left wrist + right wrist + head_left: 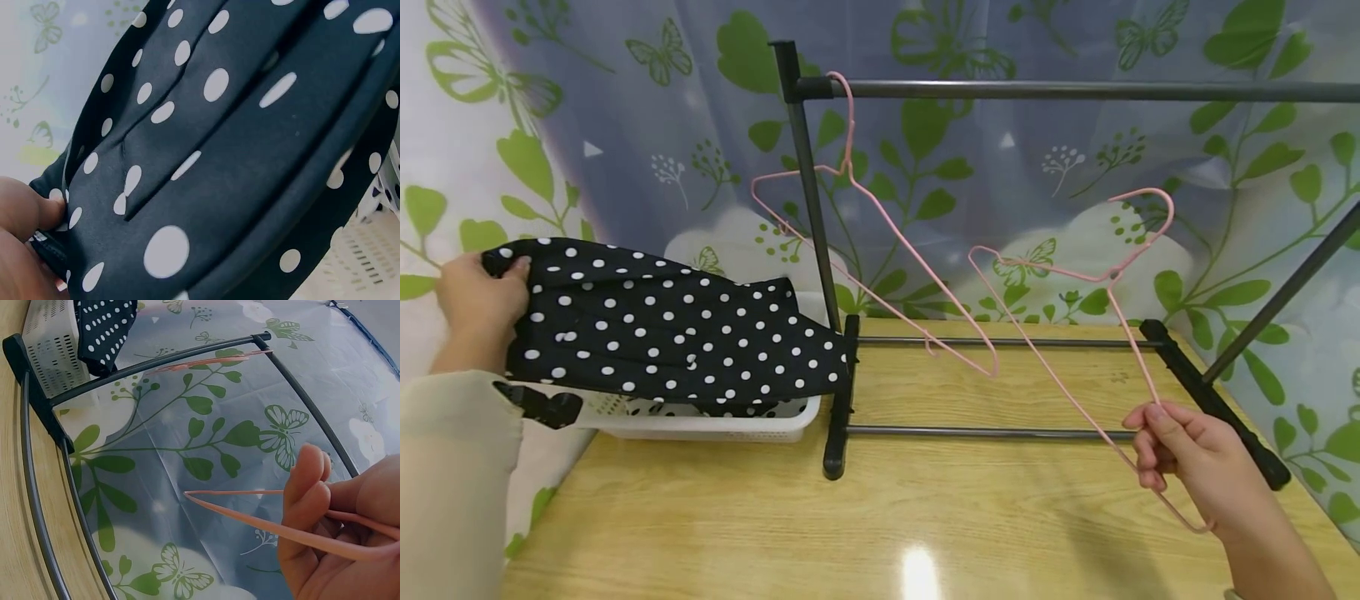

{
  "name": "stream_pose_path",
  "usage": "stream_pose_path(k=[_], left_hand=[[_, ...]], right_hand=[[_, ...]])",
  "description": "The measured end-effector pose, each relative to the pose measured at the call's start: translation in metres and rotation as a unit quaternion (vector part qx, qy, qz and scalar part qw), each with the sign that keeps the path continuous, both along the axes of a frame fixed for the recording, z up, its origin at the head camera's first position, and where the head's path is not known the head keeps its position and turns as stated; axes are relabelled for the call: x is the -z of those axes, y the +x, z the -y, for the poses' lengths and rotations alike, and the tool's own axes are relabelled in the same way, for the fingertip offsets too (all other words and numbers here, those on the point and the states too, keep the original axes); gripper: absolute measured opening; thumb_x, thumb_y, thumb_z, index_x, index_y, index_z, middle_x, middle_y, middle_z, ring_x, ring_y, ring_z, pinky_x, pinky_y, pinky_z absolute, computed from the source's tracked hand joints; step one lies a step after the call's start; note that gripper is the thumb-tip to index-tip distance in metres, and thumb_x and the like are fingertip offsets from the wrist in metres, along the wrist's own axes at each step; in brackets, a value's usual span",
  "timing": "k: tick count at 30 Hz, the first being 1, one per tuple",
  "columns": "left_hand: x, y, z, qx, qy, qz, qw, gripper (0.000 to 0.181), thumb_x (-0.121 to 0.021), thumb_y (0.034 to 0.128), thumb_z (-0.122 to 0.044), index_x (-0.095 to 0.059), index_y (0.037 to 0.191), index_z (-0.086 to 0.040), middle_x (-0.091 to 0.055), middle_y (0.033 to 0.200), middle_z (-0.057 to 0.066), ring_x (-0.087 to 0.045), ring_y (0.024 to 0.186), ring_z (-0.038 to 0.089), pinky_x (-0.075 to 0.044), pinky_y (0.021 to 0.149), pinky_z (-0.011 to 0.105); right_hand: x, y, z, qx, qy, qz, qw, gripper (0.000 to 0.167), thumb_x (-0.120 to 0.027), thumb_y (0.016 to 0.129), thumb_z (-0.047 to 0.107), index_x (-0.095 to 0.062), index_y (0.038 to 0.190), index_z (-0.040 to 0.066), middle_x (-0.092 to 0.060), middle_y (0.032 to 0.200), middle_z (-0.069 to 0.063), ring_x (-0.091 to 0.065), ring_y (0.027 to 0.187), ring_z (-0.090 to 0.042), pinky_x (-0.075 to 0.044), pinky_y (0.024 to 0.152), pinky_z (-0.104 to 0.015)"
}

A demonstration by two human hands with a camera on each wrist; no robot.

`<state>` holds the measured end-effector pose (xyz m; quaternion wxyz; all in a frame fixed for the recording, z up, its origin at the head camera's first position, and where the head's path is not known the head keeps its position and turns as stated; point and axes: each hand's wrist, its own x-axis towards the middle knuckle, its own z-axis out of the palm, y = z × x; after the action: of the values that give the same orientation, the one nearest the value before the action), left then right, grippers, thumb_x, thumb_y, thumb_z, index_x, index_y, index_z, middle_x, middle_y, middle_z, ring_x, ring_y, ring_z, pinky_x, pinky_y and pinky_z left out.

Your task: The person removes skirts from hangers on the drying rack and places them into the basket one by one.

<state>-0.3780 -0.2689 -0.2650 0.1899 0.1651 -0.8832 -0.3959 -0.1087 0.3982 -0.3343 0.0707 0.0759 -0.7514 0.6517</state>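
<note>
A black garment with white polka dots [677,325] is stretched out sideways above a white basket. My left hand [484,304] grips it by its left end, thumb on top. In the left wrist view the dotted cloth [206,156] fills most of the picture, with folds running through it. My right hand [1198,454] pinches the side of a pink wire hanger [1131,329], whose hook points up and is free of any rod. In the right wrist view the fingers curl round the pink wire [262,530]. Garment and held hanger are far apart.
A second pink hanger [902,237] hangs from the left end of the rack's top rod [1037,89]. The black rack stands on a wooden table [760,517]. The white perforated basket [715,429] holds more dotted cloth, left of the rack. A leaf-patterned curtain [700,125] hangs behind.
</note>
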Motion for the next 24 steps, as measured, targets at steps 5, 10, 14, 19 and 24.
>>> stream_pose_path(k=[5, 10, 14, 19, 24], left_hand=[[0.003, 0.004, 0.004, -0.014, -0.053, 0.02, 0.9983, 0.057, -0.039, 0.1004, -0.031, -0.04, 0.139, 0.011, -0.042, 0.138, 0.035, -0.037, 0.127, 0.051, -0.03, 0.105, 0.058], [0.003, 0.002, 0.006, -0.027, -0.12, 0.019, 0.9923, 0.051, -0.037, 0.1015, -0.028, -0.045, 0.135, 0.011, -0.045, 0.134, 0.037, -0.038, 0.124, 0.057, -0.028, 0.102, 0.062], [0.002, -0.001, -0.001, -0.005, -0.164, 0.002, 0.9864, 0.044, -0.038, 0.1006, -0.022, -0.049, 0.129, 0.009, -0.048, 0.127, 0.039, -0.041, 0.116, 0.06, -0.031, 0.094, 0.065], [-0.003, -0.001, -0.013, 0.026, -0.227, -0.01, 0.9736, 0.039, -0.038, 0.0982, -0.016, -0.051, 0.128, 0.005, -0.051, 0.119, 0.04, -0.046, 0.105, 0.06, -0.036, 0.081, 0.067], [-0.005, 0.0, -0.035, 0.064, -0.284, -0.063, 0.9547, 0.031, -0.04, 0.0934, -0.011, -0.054, 0.114, 0.006, -0.054, 0.104, 0.041, -0.05, 0.091, 0.061, -0.037, 0.07, 0.069]], right_hand=[[0.002, 0.0, 0.001, 0.002, 0.004, 0.008, 1.0, 0.03, -0.035, 0.106, 0.015, -0.062, 0.101, 0.004, -0.054, 0.067, -0.004, -0.054, 0.052, -0.017, -0.047, 0.046, -0.028], [0.004, 0.0, 0.003, 0.006, 0.008, 0.015, 0.9998, 0.029, -0.035, 0.106, 0.016, -0.063, 0.1, 0.006, -0.054, 0.067, -0.004, -0.054, 0.052, -0.017, -0.047, 0.046, -0.028], [0.004, -0.001, 0.004, 0.005, 0.006, 0.012, 0.9999, 0.029, -0.036, 0.106, 0.016, -0.062, 0.099, 0.006, -0.054, 0.067, -0.004, -0.054, 0.052, -0.017, -0.048, 0.046, -0.028], [0.005, -0.003, 0.007, -0.003, 0.007, 0.005, 1.0, 0.03, -0.035, 0.106, 0.016, -0.062, 0.099, 0.006, -0.054, 0.066, -0.004, -0.054, 0.052, -0.016, -0.048, 0.045, -0.028], [0.007, -0.003, 0.009, -0.006, 0.0, -0.005, 1.0, 0.03, -0.035, 0.106, 0.014, -0.062, 0.099, 0.003, -0.054, 0.066, -0.004, -0.054, 0.052, -0.017, -0.048, 0.045, -0.028]])
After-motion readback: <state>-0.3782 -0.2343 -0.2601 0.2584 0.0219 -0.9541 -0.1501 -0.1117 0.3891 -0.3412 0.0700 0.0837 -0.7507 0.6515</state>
